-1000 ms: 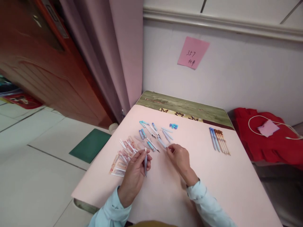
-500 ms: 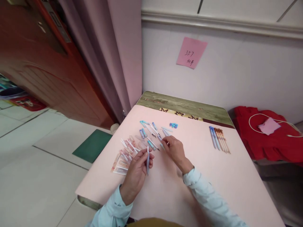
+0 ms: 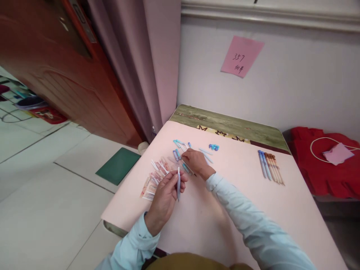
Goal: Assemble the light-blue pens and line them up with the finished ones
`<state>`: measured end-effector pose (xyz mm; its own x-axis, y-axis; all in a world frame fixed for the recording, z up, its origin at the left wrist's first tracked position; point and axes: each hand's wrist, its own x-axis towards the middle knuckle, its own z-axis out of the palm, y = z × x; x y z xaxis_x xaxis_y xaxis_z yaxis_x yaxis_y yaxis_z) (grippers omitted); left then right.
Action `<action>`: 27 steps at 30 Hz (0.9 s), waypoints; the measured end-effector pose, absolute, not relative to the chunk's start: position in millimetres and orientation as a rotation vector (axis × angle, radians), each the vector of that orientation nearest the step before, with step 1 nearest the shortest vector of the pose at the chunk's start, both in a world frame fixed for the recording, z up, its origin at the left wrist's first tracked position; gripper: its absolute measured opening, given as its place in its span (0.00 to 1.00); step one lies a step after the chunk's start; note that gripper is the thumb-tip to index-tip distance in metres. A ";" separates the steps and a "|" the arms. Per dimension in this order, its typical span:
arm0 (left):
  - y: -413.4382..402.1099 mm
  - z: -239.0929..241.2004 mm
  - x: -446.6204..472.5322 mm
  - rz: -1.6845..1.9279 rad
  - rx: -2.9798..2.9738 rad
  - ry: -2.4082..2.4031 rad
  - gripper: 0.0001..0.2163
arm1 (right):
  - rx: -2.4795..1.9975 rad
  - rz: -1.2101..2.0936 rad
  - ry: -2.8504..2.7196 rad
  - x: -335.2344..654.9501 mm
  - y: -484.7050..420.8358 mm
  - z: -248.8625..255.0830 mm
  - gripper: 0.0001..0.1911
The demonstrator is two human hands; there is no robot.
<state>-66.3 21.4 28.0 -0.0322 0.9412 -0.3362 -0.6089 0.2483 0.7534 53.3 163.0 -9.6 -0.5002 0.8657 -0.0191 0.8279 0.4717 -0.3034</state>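
Upright in my left hand (image 3: 166, 193) is a pale blue pen barrel (image 3: 178, 189), pinched between thumb and fingers, with a white end sticking out at the top. My right hand (image 3: 198, 163) is over the loose pen parts, its fingers bent together at the blue and purple grip pieces (image 3: 176, 153); whatever lies between its fingertips is hidden. Thin white refills (image 3: 182, 147) lie just beyond those fingertips. To the right of them are slim pale blue barrels (image 3: 206, 152) and a small heap of blue and purple toppers (image 3: 214, 147).
Left of my left hand, pinkish printed pen parts and white sticks (image 3: 154, 180) are spread on the pink-covered table (image 3: 239, 210). A row of whole pens (image 3: 271, 167), blue and brown-topped, lies at the right. Beyond the table's right edge is a red cloth-covered seat (image 3: 306, 150).
My right hand has moved left and away from me, from beside the pale barrels to the grip pieces and refills. My left hand still holds its barrel. The view has shifted slightly.
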 end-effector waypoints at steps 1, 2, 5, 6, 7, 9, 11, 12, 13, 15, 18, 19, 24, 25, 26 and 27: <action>21.1 27.6 -67.4 1.310 0.445 0.955 0.10 | -1.493 0.414 -2.591 52.1 163.3 -10.1 0.15; 20.4 26.9 -67.6 1.301 0.446 0.958 0.10 | -1.500 0.412 -2.604 51.0 163.3 -10.6 0.15; 16.3 24.2 -63.2 1.238 0.441 0.973 0.10 | -1.542 0.400 -2.628 47.5 163.0 -12.0 0.15; 14.5 23.4 -60.4 1.212 0.442 0.980 0.10 | -1.561 0.393 -2.630 46.1 163.2 -12.5 0.15; 12.5 22.7 -57.3 1.191 0.446 0.992 0.10 | -1.583 0.385 -2.629 44.7 163.6 -13.0 0.15; 8.0 21.4 -51.2 1.151 0.476 1.037 0.10 | -1.631 0.364 -2.621 41.7 164.8 -13.7 0.15; 3.4 19.7 -45.9 1.111 0.542 1.116 0.10 | -1.669 0.348 -2.619 37.8 166.0 -13.2 0.14; 1.3 18.7 -43.7 1.089 0.584 1.162 0.10 | -1.681 0.344 -2.621 35.4 166.5 -12.4 0.14; -0.5 17.6 -41.9 1.067 0.627 1.205 0.10 | -1.688 0.341 -2.622 32.9 166.8 -11.0 0.13; -3.1 15.0 -39.2 1.029 0.698 1.260 0.11 | -1.693 0.337 -2.619 28.5 166.8 -6.5 0.13; -3.9 10.4 -36.7 1.000 0.764 1.257 0.11 | -1.692 0.322 -2.578 30.9 165.2 3.8 0.13; -3.3 8.7 -35.9 0.999 0.777 1.246 0.10 | -1.695 0.310 -2.560 36.3 163.9 7.5 0.14; 8.3 0.2 -26.6 0.996 0.798 1.184 0.11 | -1.618 0.485 -2.228 103.2 146.6 12.5 0.16; 12.1 -1.0 -23.2 0.992 0.795 1.174 0.11 | -1.642 0.540 -2.120 120.1 140.6 9.0 0.15; 15.8 -1.9 -19.3 0.990 0.785 1.166 0.11 | -1.684 0.584 -2.044 135.9 134.1 4.0 0.13; 19.3 -2.6 -15.1 0.987 0.768 1.158 0.12 | -1.744 0.601 -1.983 149.7 127.2 -1.8 0.12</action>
<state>-15.1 19.3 -2.6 0.0967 0.9210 -0.3773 -0.2272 0.3895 0.8926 149.7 127.2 -1.8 -0.1163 0.9926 0.0351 0.8063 0.1149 -0.5802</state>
